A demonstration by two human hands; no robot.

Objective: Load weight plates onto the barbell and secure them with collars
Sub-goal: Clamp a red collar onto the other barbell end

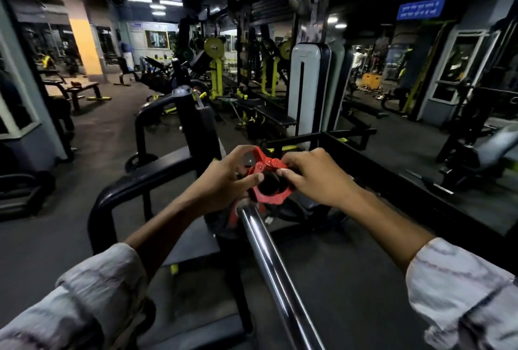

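Hands meet at the end of our chrome barbell (269, 260): our left hand (224, 181) and right hand (316, 178) both grasp a red collar (269, 181), its lever raised. We judge the collar step underway; next, slide it inward and clamp.

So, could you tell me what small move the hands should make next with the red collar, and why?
Probably lower the red plastic clamp collar onto the chrome barbell sleeve: both hands, left hand and right hand, hold it just past the sleeve's end.
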